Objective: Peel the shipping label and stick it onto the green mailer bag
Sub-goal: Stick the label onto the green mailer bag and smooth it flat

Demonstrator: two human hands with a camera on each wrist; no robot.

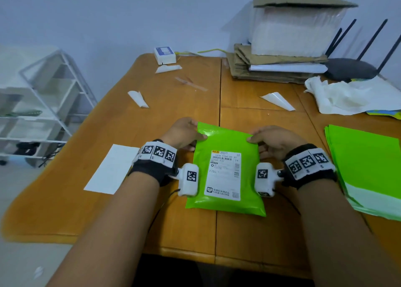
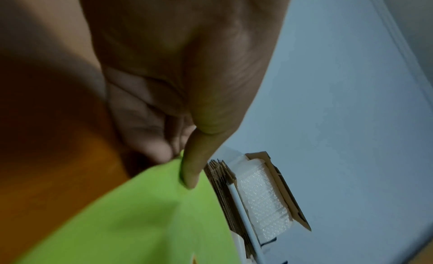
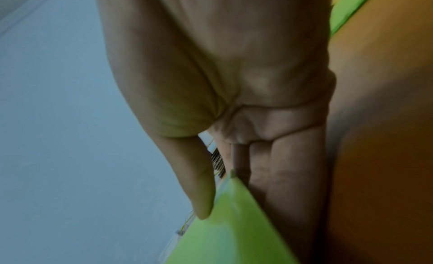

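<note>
A green mailer bag (image 1: 225, 139) lies at the middle of the wooden table (image 1: 173, 104), with a white shipping label (image 1: 224, 175) stuck flat on its top face. My left hand (image 1: 186, 134) pinches the bag's far left corner, thumb on top and fingers underneath. My right hand (image 1: 273, 139) pinches the far right corner the same way. The left wrist view shows my thumb (image 2: 192, 168) pressed on the green bag (image 2: 140, 221). In the right wrist view my thumb (image 3: 199, 190) lies on the bag (image 3: 229, 231) and my fingers (image 3: 281, 175) run beneath it.
A white backing sheet (image 1: 110, 171) lies left of my left wrist. A stack of green mailers (image 1: 366, 167) sits at the right edge. Curled backing scraps (image 1: 138, 98) (image 1: 278, 101), crumpled white paper (image 1: 347, 97), cardboard (image 1: 275, 67) and a router (image 1: 349, 68) occupy the far side.
</note>
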